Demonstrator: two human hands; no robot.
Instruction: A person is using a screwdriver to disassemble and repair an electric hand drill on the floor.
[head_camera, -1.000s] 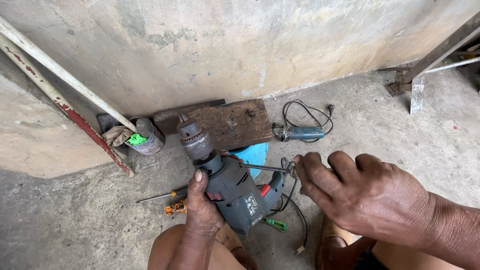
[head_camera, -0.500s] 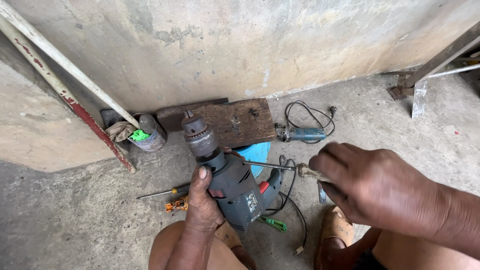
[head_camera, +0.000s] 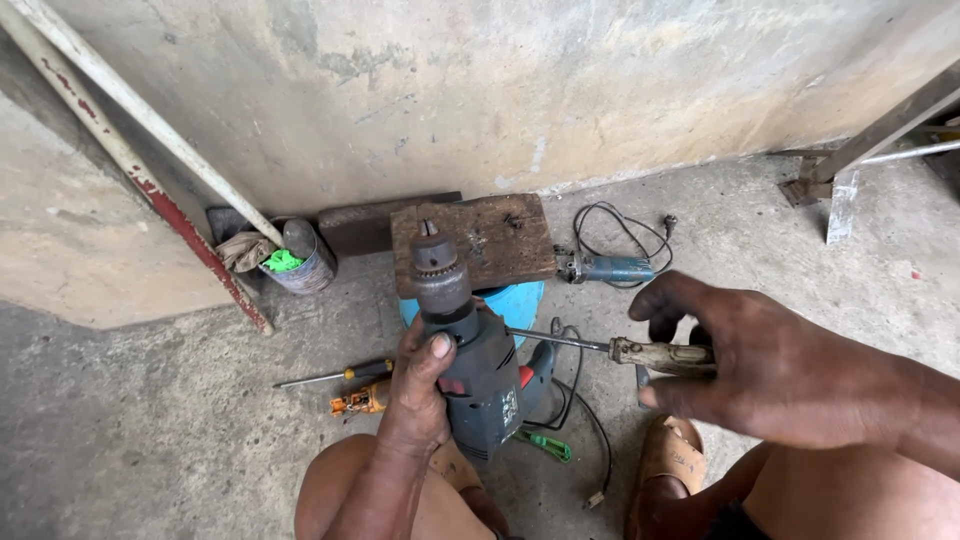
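Observation:
My left hand (head_camera: 420, 395) grips a dark grey power drill (head_camera: 478, 370) by its body, thumb on top, with the chuck (head_camera: 438, 262) pointing away from me toward the wall. My right hand (head_camera: 765, 370) holds a screwdriver by its worn pale handle (head_camera: 660, 354). Its thin metal shaft (head_camera: 555, 339) runs left and its tip touches the right side of the drill. My knees show at the bottom of the view.
A rusty wooden-topped block (head_camera: 490, 238) on a blue base stands behind the drill. A small grinder with cord (head_camera: 605, 268) lies to its right. On the floor: a yellow-handled screwdriver (head_camera: 335, 376), an orange tool (head_camera: 362, 399), a tin can with rag (head_camera: 295, 258), leaning poles (head_camera: 150, 150).
My right hand has drawn back to the right, now clearly showing the screwdriver handle, its tip at the drill's side. The drill has shifted slightly and my left thumb rests higher.

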